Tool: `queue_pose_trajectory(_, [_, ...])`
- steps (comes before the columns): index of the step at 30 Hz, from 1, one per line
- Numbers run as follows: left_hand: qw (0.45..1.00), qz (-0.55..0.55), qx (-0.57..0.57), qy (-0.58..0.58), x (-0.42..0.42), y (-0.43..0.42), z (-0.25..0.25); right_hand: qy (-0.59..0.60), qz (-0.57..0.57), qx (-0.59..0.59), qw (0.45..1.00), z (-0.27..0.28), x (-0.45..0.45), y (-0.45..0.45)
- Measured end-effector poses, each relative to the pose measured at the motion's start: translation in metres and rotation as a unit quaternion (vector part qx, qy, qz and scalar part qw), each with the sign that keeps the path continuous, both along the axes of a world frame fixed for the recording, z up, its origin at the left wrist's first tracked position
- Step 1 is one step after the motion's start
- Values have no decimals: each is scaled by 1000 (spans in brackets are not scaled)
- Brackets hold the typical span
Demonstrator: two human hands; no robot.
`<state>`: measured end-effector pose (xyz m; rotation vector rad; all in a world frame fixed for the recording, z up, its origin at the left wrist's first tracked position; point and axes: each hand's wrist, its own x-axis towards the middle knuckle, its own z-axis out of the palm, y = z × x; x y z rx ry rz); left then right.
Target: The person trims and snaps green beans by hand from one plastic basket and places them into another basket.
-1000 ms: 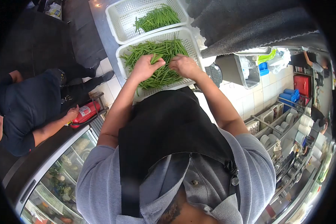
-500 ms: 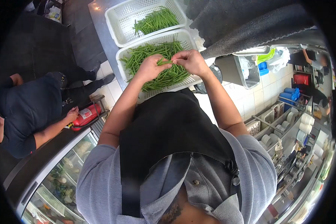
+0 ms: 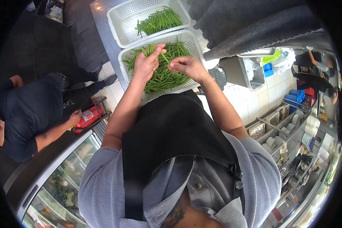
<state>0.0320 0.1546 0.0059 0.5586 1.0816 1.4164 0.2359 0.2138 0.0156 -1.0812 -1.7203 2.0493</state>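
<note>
My left hand (image 3: 147, 65) is closed on a few green beans above the near white basket (image 3: 122, 57). To its right, my right hand (image 3: 189, 68) is closed, thumb and index finger pinched at the lower end of a green bean (image 3: 164, 58). Loose green beans (image 3: 171, 79) fill much of the near basket beneath both hands. Just beyond it, the far white basket (image 3: 119, 22) holds a smaller pile of green beans (image 3: 159, 21) at its right side.
Both baskets stand on a metal table (image 3: 102, 19). A dark cloth (image 3: 254, 26) hangs at the upper right, above a grey bin (image 3: 251, 74). At left, a person in dark clothes (image 3: 30, 114) is near a red extinguisher (image 3: 89, 117). A glass-front fridge (image 3: 60, 178) stands lower left.
My hands have moved apart from where they met over the near basket. My left hand has turned upward and shifted left, and my right hand has lowered slightly.
</note>
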Motion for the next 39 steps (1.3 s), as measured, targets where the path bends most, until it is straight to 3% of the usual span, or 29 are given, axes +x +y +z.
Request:
queue_pose_trajectory(5, [1000,6,20,-22,-1,-1,-6,27,-82,-52,995,-8,-2,1])
queue_pose_trajectory(6, [999,2,31,-33,2,-2,-5,69,-144,-60,985,-12,-4,2])
queue_pose_trajectory(8, [998,-1,42,-45,8,-4,-4,150,-256,-101,950,-21,-10,5])
queue_pose_trajectory(9, [997,6,50,-63,11,-5,-3,150,-256,-102,950,-20,-13,6])
queue_pose_trajectory(11, [995,12,57,-81,13,-6,-3,214,-389,-190,876,-17,-18,8])
queue_pose_trajectory(12, [995,23,53,-79,13,-6,-3,214,-389,-189,876,-18,-15,7])
queue_pose_trajectory(13, [995,36,50,-76,12,-6,-3,81,-331,-29,940,-19,-12,6])
queue_pose_trajectory(14, [995,37,50,-76,8,-5,-6,-56,-255,133,956,-22,-9,6])
queue_pose_trajectory(15, [998,31,57,-8,3,-4,-12,-56,-254,132,956,-32,-3,8])
queue_pose_trajectory(16, [996,24,63,59,-1,-4,-18,-142,-145,342,918,-45,3,12])
queue_pose_trajectory(17, [996,24,63,58,-4,-5,-23,-218,-26,531,818,-58,9,14])
queue_pose_trajectory(19, [997,-9,56,52,-8,-5,-28,-221,-7,521,824,-65,10,12])
queue_pose_trajectory(21, [998,-55,18,20,-20,-9,-26,-220,63,582,780,-67,9,12])
queue_pose_trajectory(23, [995,-98,-19,-13,-23,-10,-19,-232,77,567,787,-61,9,16])
queue_pose_trajectory(25, [948,-107,-24,298,-14,-10,-12,-248,91,549,793,-55,12,20])
queue_pose_trajectory(26, [918,-101,23,382,-10,-10,-18,-208,79,542,811,-52,14,23])
queue_pose_trajectory(27, [918,-99,24,382,-6,-10,-14,-167,68,534,826,-49,14,27])
queue_pose_trajectory(28, [882,-119,51,453,-1,-11,-9,-166,68,535,826,-37,13,28])
queue_pose_trajectory(29, [839,-138,77,521,2,-12,-6,-153,69,484,859,-24,14,28])
queue_pose_trajectory(30, [821,-150,108,541,3,-11,-12,-140,68,431,889,-10,14,28])
queue_pose_trajectory(34, [816,-159,128,541,10,-5,-19,-107,27,369,923,14,12,27])
queue_pose_trajectory(37, [856,-129,77,495,13,1,-1,-49,-49,322,944,5,10,23])
queue_pose_trajectory(39, [873,-130,70,465,13,4,16,85,-168,101,977,-1,1,16])
